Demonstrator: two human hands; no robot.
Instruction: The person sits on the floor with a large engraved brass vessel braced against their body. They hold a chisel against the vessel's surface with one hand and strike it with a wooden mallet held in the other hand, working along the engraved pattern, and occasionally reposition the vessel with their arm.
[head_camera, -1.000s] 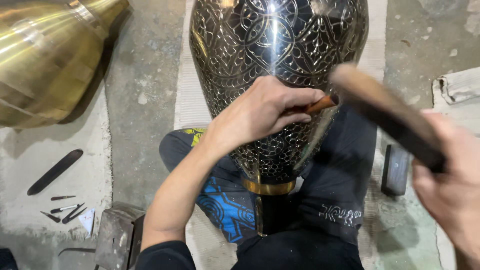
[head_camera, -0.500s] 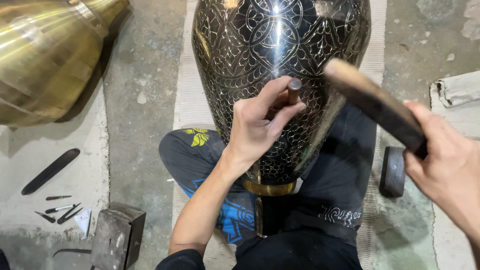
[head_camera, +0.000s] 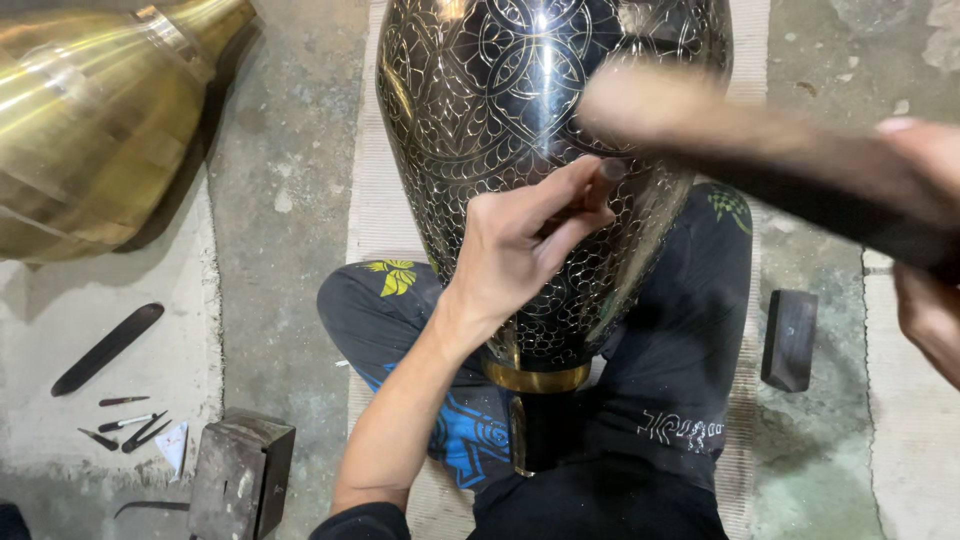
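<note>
**Vase under chisel and mallet**

Head view: vase, large, dark and glossy, covered in fine pale engraved patterns of scales and interlaced circles; lies propped across the lap, narrow brass-banded neck toward the body, wide belly running out of the top of the frame; rests between crossed legs in dark printed trousers, on a pale ribbed mat.

Left hand laid on the vase wall, fingers closed round a slim dark chisel; tip pressed to the engraved surface, upper end showing just past the fingertips.

Right hand at the right edge, wrapped tight about the handle of a wooden mallet; mallet blurred, head hanging just above the chisel end; touching or not, cannot tell.

Beside the right knee, a dark rectangular block on the concrete floor.

At upper left, a big plain brass vessel on its side, well apart from the vase.

At lower left, a long dark flat tool; near it, a scatter of small punches; just beside those, a heavy metal block.
</note>
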